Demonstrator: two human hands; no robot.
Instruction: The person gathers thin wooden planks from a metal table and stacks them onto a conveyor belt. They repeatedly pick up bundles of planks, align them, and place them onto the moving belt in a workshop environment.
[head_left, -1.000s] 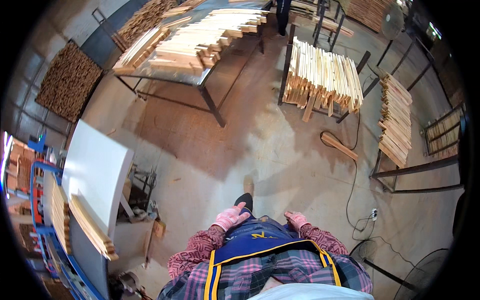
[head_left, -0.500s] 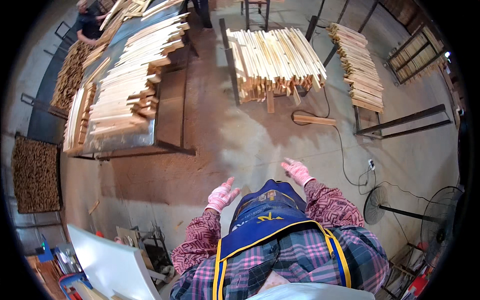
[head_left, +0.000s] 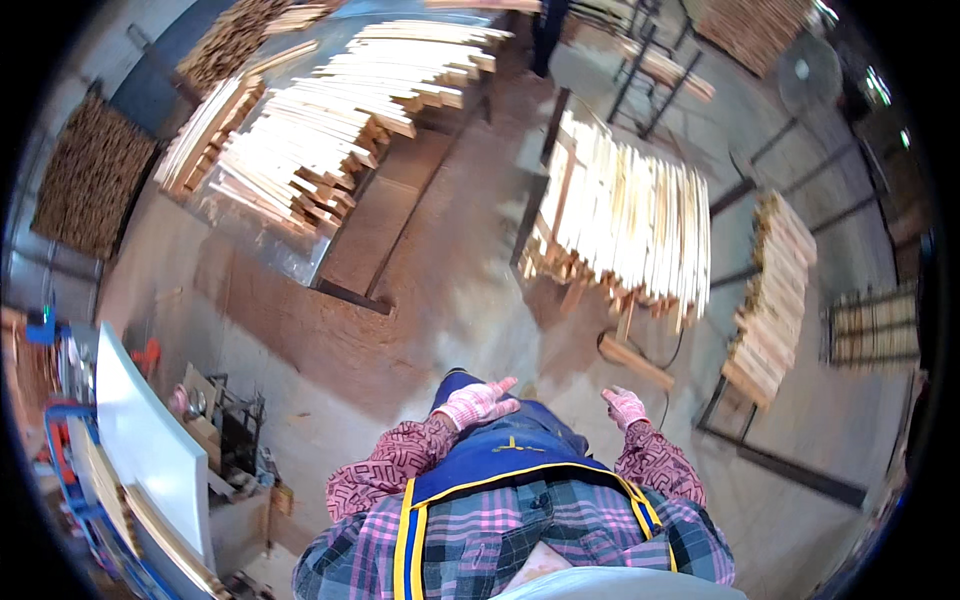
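My left hand (head_left: 478, 403), in a pink-and-white knit glove, is over the front of my blue apron (head_left: 520, 446), fingers stretched out and nothing in them. My right hand (head_left: 625, 406), gloved alike, hangs in the air right of the apron, fingers apart and holding nothing. Ahead of it a stack of pale wooden strips (head_left: 630, 215) rests on a dark metal rack. Further left, many more strips (head_left: 330, 130) lie across a metal-topped table (head_left: 295, 262). Neither hand touches any wood.
A loose wooden piece (head_left: 637, 360) lies on the floor by a black cable. Another rack of strips (head_left: 775, 300) stands at right, its dark metal bar (head_left: 790, 475) jutting out. A white panel (head_left: 150, 440) and clutter stand at lower left. A person's dark-clothed leg (head_left: 548, 40) shows at the back.
The view has turned, and the strip stacks and table now appear shifted to the right. My left hand has come in over the apron; my right hand stays out in front, lower.
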